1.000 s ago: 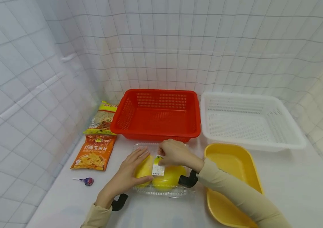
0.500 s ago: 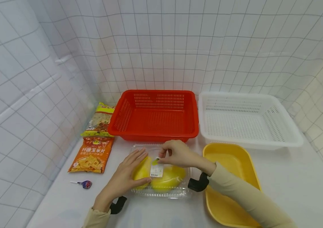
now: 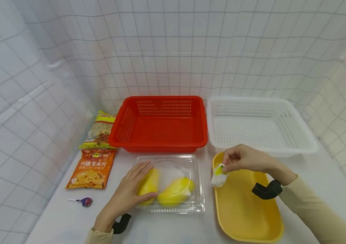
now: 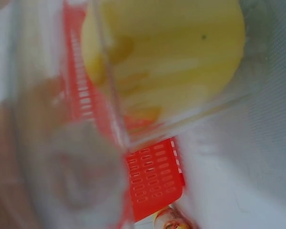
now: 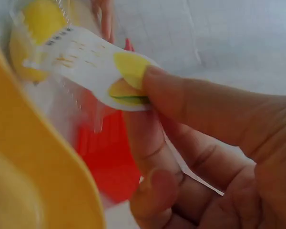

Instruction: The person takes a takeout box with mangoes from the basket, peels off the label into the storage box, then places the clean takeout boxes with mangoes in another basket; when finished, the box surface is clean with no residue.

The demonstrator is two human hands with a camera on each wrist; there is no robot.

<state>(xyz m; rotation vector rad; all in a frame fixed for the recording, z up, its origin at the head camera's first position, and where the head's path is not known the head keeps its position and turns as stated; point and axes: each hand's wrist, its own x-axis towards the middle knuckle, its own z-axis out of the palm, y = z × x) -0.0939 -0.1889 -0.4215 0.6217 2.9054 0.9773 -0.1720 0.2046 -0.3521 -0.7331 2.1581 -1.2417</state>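
A clear plastic clamshell box (image 3: 177,162) stands on the white table, with two yellow mango-like fruits (image 3: 176,192) inside. My left hand (image 3: 131,188) rests on the box's left side, fingers straight and thumb spread over the lid. Through the clear plastic, the left wrist view shows one yellow fruit (image 4: 181,52) close up. Between thumb and forefinger, my right hand (image 3: 246,159) pinches a white label sticker (image 5: 83,59) printed with yellow fruit and some writing. The label hangs over the left rim of the yellow tray (image 3: 243,210), apart from the box.
Behind the box stands a red perforated basket (image 3: 160,145), with a white basket (image 3: 261,149) at its right. Along the left lie an orange snack bag (image 3: 92,169), a yellow-edged food bag (image 3: 98,132) and a lollipop (image 3: 85,202).
My right hand has peeled the label off the box lid and carried it right, over the yellow tray. My left hand stays on the box.
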